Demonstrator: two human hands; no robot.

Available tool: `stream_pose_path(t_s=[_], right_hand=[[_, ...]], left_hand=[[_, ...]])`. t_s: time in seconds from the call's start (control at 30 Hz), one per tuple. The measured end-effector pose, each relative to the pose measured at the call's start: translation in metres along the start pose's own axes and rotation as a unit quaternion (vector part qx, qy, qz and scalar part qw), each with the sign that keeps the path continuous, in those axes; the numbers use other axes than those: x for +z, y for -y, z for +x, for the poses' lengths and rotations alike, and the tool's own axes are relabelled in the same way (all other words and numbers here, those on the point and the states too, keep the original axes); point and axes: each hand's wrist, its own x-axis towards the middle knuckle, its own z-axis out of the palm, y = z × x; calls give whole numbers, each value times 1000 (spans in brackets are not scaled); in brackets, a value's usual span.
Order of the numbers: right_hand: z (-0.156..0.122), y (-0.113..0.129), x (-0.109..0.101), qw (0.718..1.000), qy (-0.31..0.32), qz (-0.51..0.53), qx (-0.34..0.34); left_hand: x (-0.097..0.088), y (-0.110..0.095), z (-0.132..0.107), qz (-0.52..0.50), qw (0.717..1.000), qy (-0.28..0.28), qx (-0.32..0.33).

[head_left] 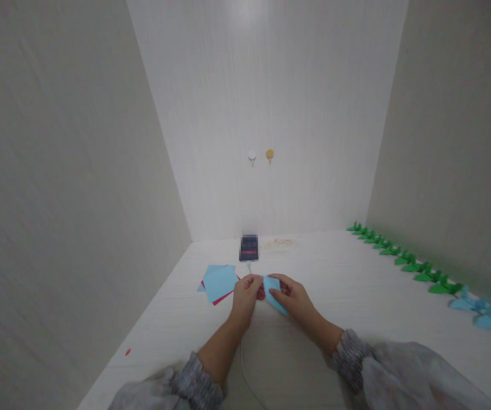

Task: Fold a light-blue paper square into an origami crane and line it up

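Piece of paper (274,293) here is plain light blue and looks folded down pretty narrow. It's at a slant between the left hand (245,293) and right hand (293,297), one corner poking toward the bottom right.

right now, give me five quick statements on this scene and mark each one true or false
1. The right hand holds a blue paper. True.
2. The phone lies nearer the person than the hands do. False: the phone lies beyond them, toward the back wall.
3. The green pieces run in a row along the right wall. True.
4. Both hooks are white. False: the left one is a white hook, the other a gold hook.
5. In the stack, a red sheet shows from under a blue sheet. True.
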Motion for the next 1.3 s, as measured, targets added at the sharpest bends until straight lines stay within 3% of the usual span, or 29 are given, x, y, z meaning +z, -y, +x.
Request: stream_pose_path(t_s=[0.17, 0.37, 0.73, 1.03, 1.3], right_hand=[[-1, 4, -3, 996, -8, -80, -44], [-2, 13, -3, 995, -7, -74, -60], [-4, 14, 1, 999, -31, -39, 10], [-5, 15, 2, 1000, -12, -5, 5], [-5, 18, 1, 999, -7, -32, 1]], left_hand=[[0, -1, 0, -20, 1000, 8, 1], [-1, -1, 0, -42, 999, 13, -1], [1, -8, -4, -46, 999, 7, 7], [-1, -7, -4, -42, 999, 25, 20], [1, -3, -3, -35, 999, -1, 17]])
